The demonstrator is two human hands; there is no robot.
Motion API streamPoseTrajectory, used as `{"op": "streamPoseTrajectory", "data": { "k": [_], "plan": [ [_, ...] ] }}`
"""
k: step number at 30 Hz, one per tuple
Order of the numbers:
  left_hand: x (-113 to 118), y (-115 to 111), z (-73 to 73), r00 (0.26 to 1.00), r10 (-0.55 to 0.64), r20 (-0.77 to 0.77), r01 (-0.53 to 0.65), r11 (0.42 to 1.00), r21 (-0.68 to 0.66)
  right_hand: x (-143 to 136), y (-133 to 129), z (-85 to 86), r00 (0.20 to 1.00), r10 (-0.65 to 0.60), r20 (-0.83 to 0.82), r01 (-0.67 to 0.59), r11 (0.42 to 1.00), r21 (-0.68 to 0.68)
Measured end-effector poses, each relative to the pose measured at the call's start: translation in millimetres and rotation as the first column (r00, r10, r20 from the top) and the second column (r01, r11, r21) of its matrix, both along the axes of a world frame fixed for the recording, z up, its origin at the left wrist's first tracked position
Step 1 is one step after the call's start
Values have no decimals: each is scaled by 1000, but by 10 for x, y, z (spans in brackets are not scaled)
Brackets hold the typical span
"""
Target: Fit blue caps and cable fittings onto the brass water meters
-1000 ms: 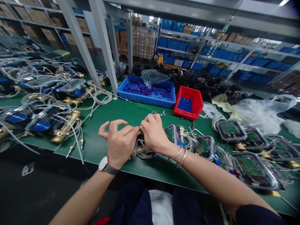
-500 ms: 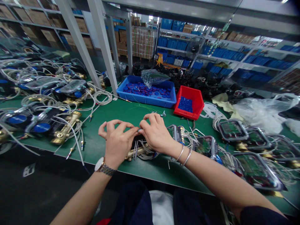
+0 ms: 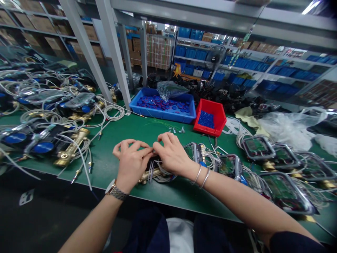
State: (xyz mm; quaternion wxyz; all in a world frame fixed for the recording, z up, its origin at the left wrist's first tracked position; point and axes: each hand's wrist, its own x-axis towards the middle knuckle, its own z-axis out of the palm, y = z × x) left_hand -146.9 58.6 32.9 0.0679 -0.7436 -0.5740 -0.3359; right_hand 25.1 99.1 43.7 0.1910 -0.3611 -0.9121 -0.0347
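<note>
Brass-bodied meter (image 3: 158, 172) lay near front edge of green desk (image 3: 106, 153), right beneath both hands! Left hand (image 3: 131, 163), thumb and fingertips nearly meeting, other fingers loosely arched; right hand (image 3: 171, 154) curled in from three o'clock, fingertips against left's. Anything pinched between? Could not tell, too small. From meter: blue tray (image 3: 163, 114) of discs at twelve, red bin (image 3: 206, 131) between one and two, cabled meters (image 3: 43, 147) toward nine, clear-topped units (image 3: 285, 191) around three.
</note>
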Motion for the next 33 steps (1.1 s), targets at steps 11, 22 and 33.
{"op": "streamPoseTrajectory", "data": {
  "k": [11,22,33],
  "plan": [
    [34,-85,-172,987,104,120,-95,992,-79,13,378,196,999,19,42,1,909,-417],
    [-141,-120,-488,948,15,317,54,977,-205,-385,2073,-144,975,-155,-158,8,738,-674],
    [-192,-116,-501,943,-1,332,76,974,-213,-536,2153,-61,789,-413,-455,-91,653,-752]
  ]
}}
